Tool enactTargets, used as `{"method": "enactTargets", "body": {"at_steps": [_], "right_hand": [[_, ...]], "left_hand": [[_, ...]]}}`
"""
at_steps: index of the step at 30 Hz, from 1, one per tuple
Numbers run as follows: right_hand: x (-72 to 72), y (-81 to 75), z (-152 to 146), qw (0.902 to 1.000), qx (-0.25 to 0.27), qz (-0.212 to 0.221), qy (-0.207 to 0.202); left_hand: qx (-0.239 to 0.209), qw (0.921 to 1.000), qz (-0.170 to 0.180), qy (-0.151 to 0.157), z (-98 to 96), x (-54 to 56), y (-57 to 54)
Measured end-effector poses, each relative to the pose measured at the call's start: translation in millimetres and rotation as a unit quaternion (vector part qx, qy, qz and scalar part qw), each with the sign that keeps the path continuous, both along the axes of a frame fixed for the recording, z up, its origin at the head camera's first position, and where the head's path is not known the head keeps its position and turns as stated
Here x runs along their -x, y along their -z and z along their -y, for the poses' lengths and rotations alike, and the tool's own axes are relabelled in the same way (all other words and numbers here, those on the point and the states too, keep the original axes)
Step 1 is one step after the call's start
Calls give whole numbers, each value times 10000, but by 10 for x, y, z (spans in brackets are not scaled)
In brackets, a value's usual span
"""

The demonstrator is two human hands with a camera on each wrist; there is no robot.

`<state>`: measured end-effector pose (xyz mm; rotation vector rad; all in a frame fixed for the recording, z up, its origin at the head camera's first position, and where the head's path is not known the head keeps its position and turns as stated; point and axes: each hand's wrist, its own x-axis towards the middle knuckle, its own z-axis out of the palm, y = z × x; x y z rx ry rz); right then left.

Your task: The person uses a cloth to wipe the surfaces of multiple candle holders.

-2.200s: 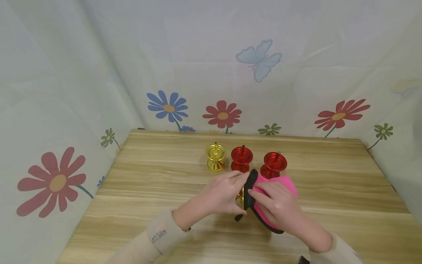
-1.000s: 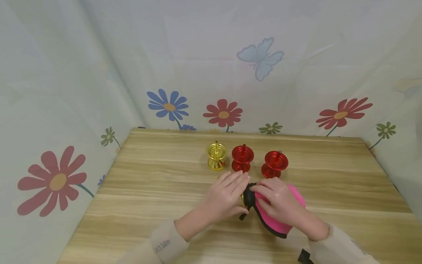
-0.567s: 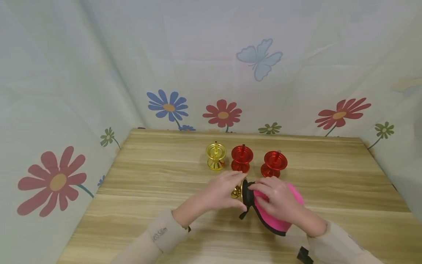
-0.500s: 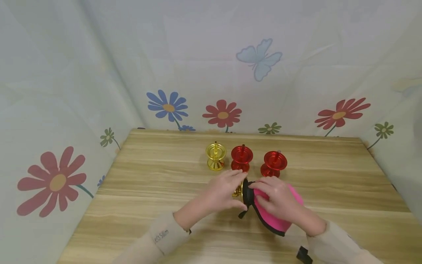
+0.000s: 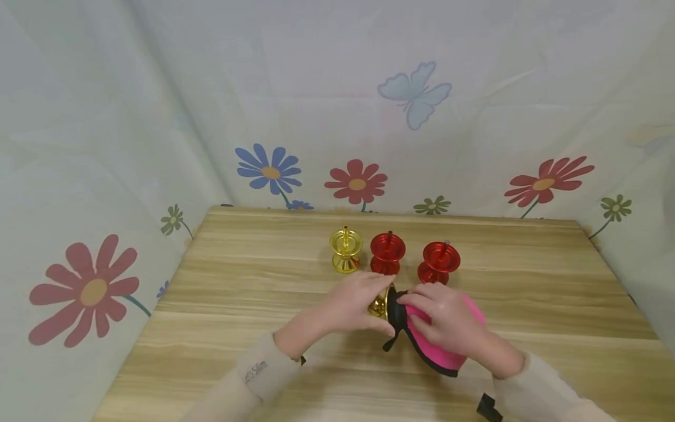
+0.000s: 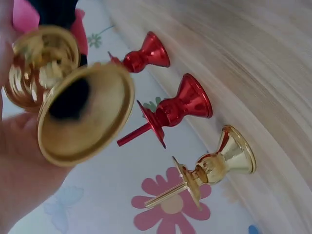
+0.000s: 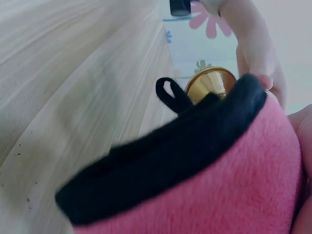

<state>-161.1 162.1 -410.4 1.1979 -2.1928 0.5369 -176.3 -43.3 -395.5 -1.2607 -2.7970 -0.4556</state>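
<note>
My left hand (image 5: 348, 303) grips a gold candle holder (image 5: 377, 306), tipped on its side with its dish toward the right. In the left wrist view the hollow underside of its base (image 6: 105, 114) faces the camera. My right hand (image 5: 447, 316) pinches a pink fleece cloth (image 7: 243, 180) with a black border and a small black loop (image 7: 173, 95). The black part of the cloth lies against the dish of the holder and hides its inside. The right fingertips press there, close to the rim.
Behind the hands stand another gold candle holder (image 5: 345, 252) and two red ones, a middle one (image 5: 387, 255) and a right one (image 5: 439, 262), upright in a row on the wooden table (image 5: 253, 281). A flower-printed curtain (image 5: 311, 117) hangs behind and beside the table.
The cloth's upper part has dropped from its raised position, and its body has shifted right. My left hand has turned back and forth, uncovering more of the held candle holder than a second ago.
</note>
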Motion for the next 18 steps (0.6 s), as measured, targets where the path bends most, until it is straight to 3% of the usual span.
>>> {"method": "enactTargets", "body": {"at_steps": [2, 3, 5, 7, 9, 12, 14, 16, 18], "right_hand": [[-15, -1, 19, 9999, -23, -100, -108], [-23, 2, 27, 9999, -30, -84, -108], [-36, 11, 38, 10000, -5, 44, 8], [-45, 23, 42, 9993, 68, 305, 228], [-46, 33, 41, 9967, 197, 638, 456], [-39, 46, 38, 9924, 373, 981, 649], [-35, 52, 29, 9920, 410, 992, 667], [-34, 53, 17, 9944, 365, 819, 562], [-39, 48, 3, 9972, 271, 558, 410]], "left_hand": [[123, 9981, 602, -40, -1, 24, -23], [167, 9972, 731, -54, -4, 28, -25], [131, 9978, 642, -90, -19, 20, -8], [22, 9999, 71, -110, -41, -2, 41], [-109, 9966, -805, -128, -60, -38, 103], [-326, 9793, -1985, -220, -78, -94, 201], [-402, 9729, -2258, -277, -79, -121, 235], [-406, 9793, -1963, -281, -67, -132, 231], [-314, 9912, -1257, -284, -47, -122, 171]]}}
